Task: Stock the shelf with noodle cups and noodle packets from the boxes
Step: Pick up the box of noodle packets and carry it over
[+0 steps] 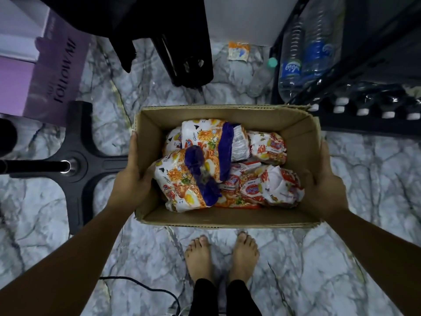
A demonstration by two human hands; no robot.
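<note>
The box (pixel 284 124) of noodle packets (pixel 205 169), centre frame, is gripped at its side walls by the left hand (pixel 132 179) and right hand (pixel 325 188), apparently for repositioning. Next, packets must be lifted to the shelf (pixel 355 124), upper right.

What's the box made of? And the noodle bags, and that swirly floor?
The box looks like brown cardboard, matte, with a rough perforated rim. The noodle packets look like thin glossy plastic film: crinkled and catching light. The floor looks like polished marble or marble-look tile, grey-white with dark veins; I cannot tell which.
</note>
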